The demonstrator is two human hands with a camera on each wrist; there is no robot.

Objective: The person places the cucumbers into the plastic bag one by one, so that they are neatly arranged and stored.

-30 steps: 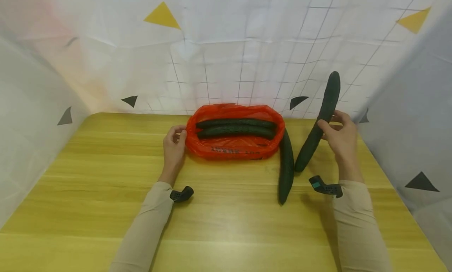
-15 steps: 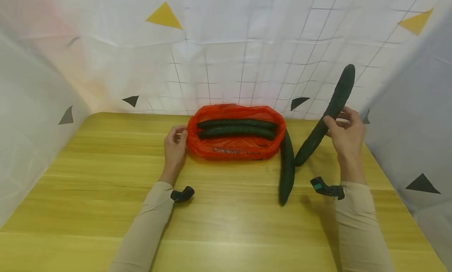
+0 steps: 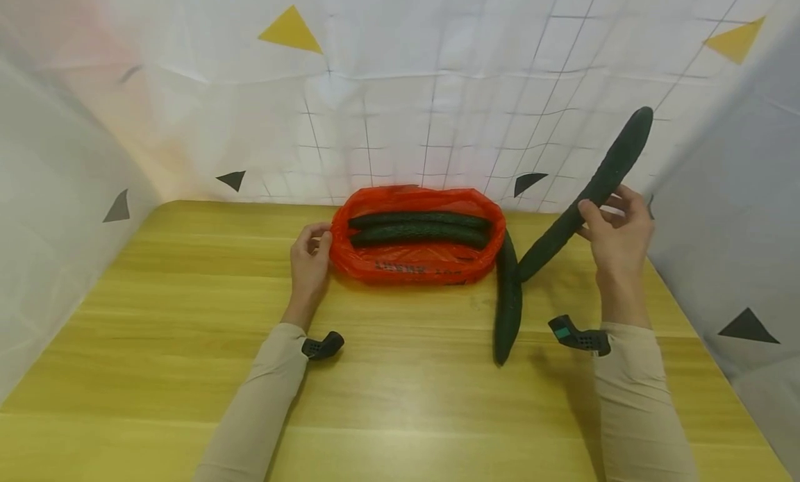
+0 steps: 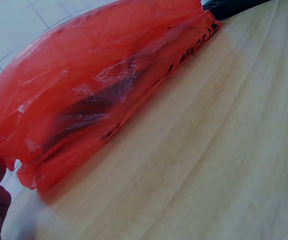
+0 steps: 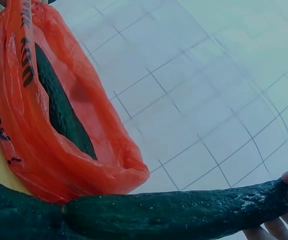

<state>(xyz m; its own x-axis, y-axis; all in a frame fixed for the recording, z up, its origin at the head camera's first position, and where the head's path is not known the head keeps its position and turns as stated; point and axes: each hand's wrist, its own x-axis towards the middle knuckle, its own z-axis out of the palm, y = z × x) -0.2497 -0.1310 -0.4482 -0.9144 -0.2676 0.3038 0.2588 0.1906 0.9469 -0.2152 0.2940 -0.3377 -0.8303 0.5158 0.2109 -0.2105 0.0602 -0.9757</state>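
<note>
My right hand [image 3: 620, 232] grips a long dark-green cucumber [image 3: 603, 180] near its middle, thumb on the near side. The cucumber slants, its upper end raised to the right. Its lower end meets another cucumber [image 3: 509, 308], which lies on the table along the bag's right side. The red plastic bag [image 3: 412, 270] lies with its mouth spread wide, two cucumbers [image 3: 419, 232] side by side inside. At the bag's left end, my left hand [image 3: 310, 256] pinches the rim. The left wrist view shows fingers [image 4: 1, 200] at the bag's edge; most of that hand is out of frame.
Everything rests on a yellow wood-grain table [image 3: 400, 399]. A white grid-lined backdrop [image 3: 400, 107] rises right behind the bag, and pale side sheets [image 3: 744, 246] flank the table. Each wrist wears a small black camera [image 3: 578, 335].
My right hand has moved right, and its cucumber has tipped further over to the right, its lower end shifting toward the cucumber on the table. The left hand and bag stay put.
</note>
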